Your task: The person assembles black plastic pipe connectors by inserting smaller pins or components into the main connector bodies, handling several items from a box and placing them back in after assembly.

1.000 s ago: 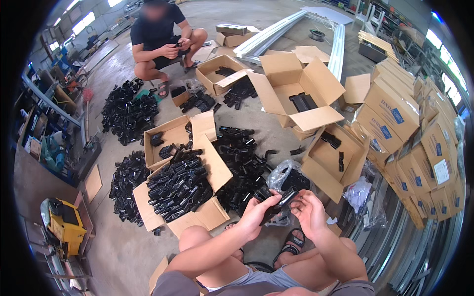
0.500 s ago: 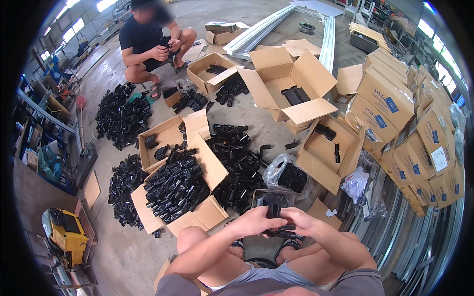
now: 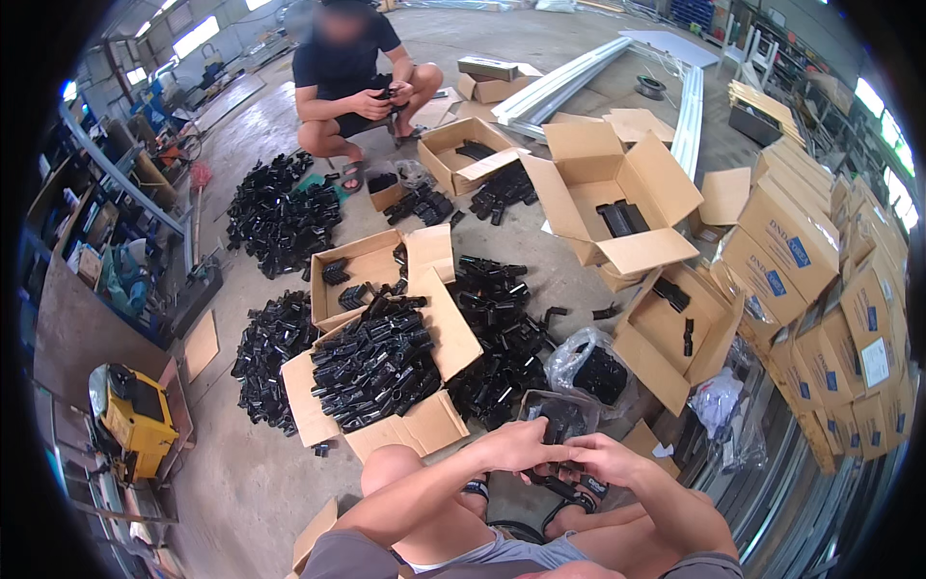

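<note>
Now the left hand [image 3: 516, 446] and right hand [image 3: 600, 460] stay together, gripping a black plastic part [image 3: 558, 454]; the view has shifted slightly.

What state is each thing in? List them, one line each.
Left hand: closed on a black part.
Right hand: gripping the same part.
Near box: open, heaped with black parts.
Big box: open, a few parts inside.
Right box: open, nearly empty.
Clear bag: open, holding black parts.
Stacked cartons: closed.
Co-worker: squatting, hands together on a part.
</note>
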`<state>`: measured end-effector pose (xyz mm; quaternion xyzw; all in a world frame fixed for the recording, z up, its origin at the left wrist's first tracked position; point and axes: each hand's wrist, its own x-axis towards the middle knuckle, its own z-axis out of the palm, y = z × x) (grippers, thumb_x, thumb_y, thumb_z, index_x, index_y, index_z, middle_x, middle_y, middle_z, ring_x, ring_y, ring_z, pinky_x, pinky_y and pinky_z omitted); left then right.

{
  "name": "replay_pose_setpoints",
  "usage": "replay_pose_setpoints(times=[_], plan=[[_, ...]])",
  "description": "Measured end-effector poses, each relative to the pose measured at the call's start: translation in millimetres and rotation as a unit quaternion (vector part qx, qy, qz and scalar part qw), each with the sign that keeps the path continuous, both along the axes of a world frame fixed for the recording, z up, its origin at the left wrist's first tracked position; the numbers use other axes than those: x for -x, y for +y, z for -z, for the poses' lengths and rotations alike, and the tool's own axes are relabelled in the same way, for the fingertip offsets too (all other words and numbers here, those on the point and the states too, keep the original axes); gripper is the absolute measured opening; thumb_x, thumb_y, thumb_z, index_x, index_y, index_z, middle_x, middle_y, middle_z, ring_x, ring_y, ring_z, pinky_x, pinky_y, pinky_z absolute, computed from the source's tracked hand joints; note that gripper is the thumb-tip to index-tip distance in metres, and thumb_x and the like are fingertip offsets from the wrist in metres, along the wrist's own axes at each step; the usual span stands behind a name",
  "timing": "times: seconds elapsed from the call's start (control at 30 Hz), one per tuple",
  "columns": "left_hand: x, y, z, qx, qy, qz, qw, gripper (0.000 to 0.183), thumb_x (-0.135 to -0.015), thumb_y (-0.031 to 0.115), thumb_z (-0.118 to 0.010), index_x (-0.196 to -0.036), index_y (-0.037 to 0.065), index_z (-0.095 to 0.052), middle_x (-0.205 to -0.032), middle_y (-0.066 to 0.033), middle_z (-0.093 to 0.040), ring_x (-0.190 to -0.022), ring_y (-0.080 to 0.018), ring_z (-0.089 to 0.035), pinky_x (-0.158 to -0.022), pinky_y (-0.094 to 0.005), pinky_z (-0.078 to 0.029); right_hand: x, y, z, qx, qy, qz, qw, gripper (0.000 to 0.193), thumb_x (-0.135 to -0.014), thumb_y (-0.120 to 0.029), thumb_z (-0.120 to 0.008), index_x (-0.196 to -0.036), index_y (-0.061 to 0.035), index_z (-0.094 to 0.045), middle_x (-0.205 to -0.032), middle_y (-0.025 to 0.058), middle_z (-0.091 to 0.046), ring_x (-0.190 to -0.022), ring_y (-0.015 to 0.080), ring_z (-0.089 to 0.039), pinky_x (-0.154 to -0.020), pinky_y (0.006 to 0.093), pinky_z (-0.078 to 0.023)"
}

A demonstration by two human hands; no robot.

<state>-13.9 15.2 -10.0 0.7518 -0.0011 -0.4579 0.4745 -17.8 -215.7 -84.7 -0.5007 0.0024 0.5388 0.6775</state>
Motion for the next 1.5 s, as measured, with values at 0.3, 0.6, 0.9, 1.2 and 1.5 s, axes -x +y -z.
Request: replay_pose_setpoints(times=[0.3, 0.6, 0.9, 1.2, 1.5], plan=[[1, 1, 14, 0.025, -0.010, 0.022, 0.999, 0.068, -0.083, 0.058, -0.072, -0.109, -0.002, -0.055, -0.085, -0.0116, -0.067, -0.077, -0.0194, -0.069, -0.063, -0.0325, -0.060, 1, 5, -27, 0.089, -0.115, 0.023, 0.989, 0.024, -0.094, -0.016, -0.068, -0.108, 0.0035, -0.067, -0.092, 0.0060, -0.070, -0.080, 0.0145, -0.068, -0.072, 0.0272, -0.054], [8, -6, 7, 0.131, 0.047, 0.019, 0.990, 0.063, -0.085, 0.061, -0.069, -0.108, 0.003, -0.056, -0.082, -0.0035, -0.062, -0.070, -0.0130, -0.063, -0.058, -0.0279, -0.053, 8, -12, -12, 0.121, -0.142, -0.014, 0.982, 0.019, -0.096, -0.017, -0.065, -0.103, 0.0014, -0.066, -0.089, 0.0024, -0.067, -0.079, 0.0086, -0.061, -0.068, 0.0254, -0.051], [9, -14, 29, 0.187, 0.063, -0.032, 0.980, 0.052, -0.088, 0.052, -0.069, -0.109, 0.007, -0.056, -0.083, 0.0001, -0.061, -0.071, -0.0103, -0.059, -0.057, -0.0254, -0.049, -2, -23, -24, 0.154, -0.158, 0.008, 0.975, 0.022, -0.101, -0.020, -0.052, -0.106, -0.0001, -0.062, -0.084, 0.0018, -0.063, -0.074, 0.0097, -0.059, -0.066, 0.0241, -0.048], [0, -16, 13, 0.202, 0.102, -0.141, 0.964, 0.049, -0.090, 0.047, -0.068, -0.117, 0.007, -0.055, -0.089, -0.0019, -0.063, -0.076, -0.0078, -0.059, -0.057, -0.0235, -0.046, -22, -33, -55, -0.004, -0.041, 0.294, 0.955, 0.020, -0.099, -0.021, -0.041, -0.099, -0.0056, -0.054, -0.088, 0.0121, -0.063, -0.074, 0.0235, -0.060, -0.070, 0.0329, -0.046], [-5, -18, 17, 0.313, 0.077, -0.335, 0.885, 0.032, -0.097, 0.043, -0.061, -0.093, 0.011, -0.060, -0.080, 0.0037, -0.061, -0.065, -0.0063, -0.056, -0.052, -0.0229, -0.041, -17, -8, -75, -0.154, 0.024, 0.365, 0.918, 0.021, -0.095, -0.029, -0.045, -0.093, -0.0090, -0.051, -0.078, 0.0091, -0.055, -0.057, 0.0173, -0.045, -0.056, 0.0301, -0.036]])
